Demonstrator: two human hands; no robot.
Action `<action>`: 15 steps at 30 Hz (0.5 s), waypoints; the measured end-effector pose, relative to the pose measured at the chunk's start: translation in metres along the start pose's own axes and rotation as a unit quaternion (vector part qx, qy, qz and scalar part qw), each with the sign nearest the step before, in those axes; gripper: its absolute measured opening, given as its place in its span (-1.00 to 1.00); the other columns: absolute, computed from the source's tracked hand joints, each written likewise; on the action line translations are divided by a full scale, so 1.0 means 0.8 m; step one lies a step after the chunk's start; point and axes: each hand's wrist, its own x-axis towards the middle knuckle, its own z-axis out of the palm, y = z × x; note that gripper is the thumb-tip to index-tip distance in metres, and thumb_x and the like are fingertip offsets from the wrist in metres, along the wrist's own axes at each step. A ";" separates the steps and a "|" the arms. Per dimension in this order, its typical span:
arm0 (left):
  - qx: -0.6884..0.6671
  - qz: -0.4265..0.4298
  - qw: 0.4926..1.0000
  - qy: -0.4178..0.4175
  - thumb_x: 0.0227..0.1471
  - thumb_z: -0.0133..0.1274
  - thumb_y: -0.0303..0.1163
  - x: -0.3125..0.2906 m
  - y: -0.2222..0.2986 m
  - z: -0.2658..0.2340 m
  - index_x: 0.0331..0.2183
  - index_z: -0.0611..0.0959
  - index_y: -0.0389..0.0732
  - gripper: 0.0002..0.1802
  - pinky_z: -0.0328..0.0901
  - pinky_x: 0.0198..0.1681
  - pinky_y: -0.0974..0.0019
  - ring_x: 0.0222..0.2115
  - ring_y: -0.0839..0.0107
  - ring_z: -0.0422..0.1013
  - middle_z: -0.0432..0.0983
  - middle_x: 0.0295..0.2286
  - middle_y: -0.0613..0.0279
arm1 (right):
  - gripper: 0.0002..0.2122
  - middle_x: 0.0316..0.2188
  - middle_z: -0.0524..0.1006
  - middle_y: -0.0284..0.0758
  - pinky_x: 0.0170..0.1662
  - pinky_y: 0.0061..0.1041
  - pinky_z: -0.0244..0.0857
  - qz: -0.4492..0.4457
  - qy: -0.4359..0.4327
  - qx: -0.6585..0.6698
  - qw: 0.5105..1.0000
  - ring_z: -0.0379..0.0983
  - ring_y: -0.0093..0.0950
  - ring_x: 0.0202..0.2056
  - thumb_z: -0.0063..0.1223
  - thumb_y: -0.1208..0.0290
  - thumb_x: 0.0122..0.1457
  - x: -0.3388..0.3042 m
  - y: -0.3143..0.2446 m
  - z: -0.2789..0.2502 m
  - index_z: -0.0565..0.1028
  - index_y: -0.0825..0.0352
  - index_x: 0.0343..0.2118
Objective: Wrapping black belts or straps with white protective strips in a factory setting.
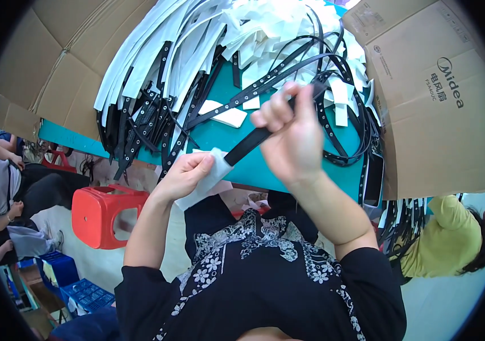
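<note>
Above the table (256, 171), left hand (184, 176) pinches white sheet (218, 165), right hand (293, 135) clenches black strap (247, 146).

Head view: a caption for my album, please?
Left hand pinching white material, right hand gripping a black strap, at a teal table.

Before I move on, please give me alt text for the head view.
A person's left hand pinches a white piece against a black strap, which the right hand, slightly blurred, grips higher up. Beyond, black eyeleted straps and white strips heap on a teal table between cardboard boxes.
</note>
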 end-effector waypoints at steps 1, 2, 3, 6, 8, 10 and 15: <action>-0.029 0.028 0.999 -0.010 0.16 -0.14 -0.18 0.012 0.001 0.009 -0.30 0.59 -0.31 -0.62 0.26 -0.29 0.46 -0.41 0.59 0.40 0.54 -0.43 0.29 | -0.69 -0.66 0.01 -0.51 -0.37 -0.58 -0.01 -0.008 0.002 -0.033 0.999 -0.06 -0.61 -0.58 -0.48 0.10 0.31 -0.006 0.013 -0.003 0.26 0.19 -0.41; -0.023 0.030 0.999 -0.023 0.15 -0.15 -0.24 0.014 0.013 0.017 -0.26 0.58 -0.32 -0.65 0.27 -0.27 0.45 -0.40 0.56 0.41 0.55 -0.40 0.26 | -0.69 -0.60 0.17 -0.46 -0.26 -0.53 0.06 -0.024 -0.065 -0.097 0.993 0.08 -0.57 -0.50 -0.46 0.12 0.31 -0.011 0.023 -0.018 0.27 0.22 -0.39; -0.018 0.031 0.999 -0.036 0.14 -0.16 -0.31 0.015 0.036 0.028 -0.22 0.57 -0.34 -0.67 0.27 -0.25 0.44 -0.39 0.53 0.43 0.56 -0.38 0.23 | -0.69 -0.54 0.24 -0.42 -0.19 -0.51 0.08 -0.036 -0.090 -0.226 0.969 0.15 -0.55 -0.42 -0.44 0.12 0.30 -0.014 0.026 -0.027 0.29 0.24 -0.37; -0.072 0.071 0.994 -0.033 0.16 -0.20 -0.31 0.024 0.026 0.037 -0.23 0.56 -0.33 -0.67 0.28 -0.28 0.45 -0.41 0.53 0.43 0.55 -0.46 0.22 | -0.70 -0.45 0.37 -0.36 -0.03 -0.42 0.13 -0.025 -0.081 -0.331 0.940 0.32 -0.50 -0.27 -0.40 0.14 0.30 -0.013 0.007 -0.045 0.32 0.28 -0.28; -0.051 0.057 0.997 -0.002 0.20 -0.24 -0.14 0.028 0.016 0.046 -0.26 0.56 -0.32 -0.56 0.28 -0.30 0.45 -0.45 0.54 0.42 0.54 -0.47 0.20 | -0.68 -0.52 0.34 -0.38 -0.07 -0.36 0.21 -0.002 -0.048 -0.254 0.966 0.36 -0.49 -0.36 -0.37 0.11 0.29 -0.002 -0.038 -0.037 0.32 0.28 -0.28; -0.059 0.089 0.994 -0.003 0.20 -0.24 -0.12 0.038 0.020 0.072 -0.29 0.56 -0.31 -0.56 0.29 -0.31 0.46 -0.42 0.55 0.42 0.55 -0.44 0.19 | -0.64 -0.55 0.30 -0.40 -0.20 -0.40 0.29 -0.035 -0.073 -0.295 0.952 0.36 -0.51 -0.45 -0.38 0.07 0.28 0.006 -0.085 -0.013 0.31 0.31 -0.28; -0.050 0.158 0.986 -0.019 0.21 -0.26 -0.15 0.049 0.060 0.116 -0.25 0.55 -0.33 -0.56 0.29 -0.28 0.44 -0.34 0.52 0.42 0.54 -0.33 0.15 | -0.59 -0.54 0.33 -0.40 -0.27 -0.53 0.29 -0.180 -0.204 -0.489 0.828 0.36 -0.56 -0.48 -0.44 0.07 0.29 0.003 -0.166 0.046 0.36 0.34 -0.27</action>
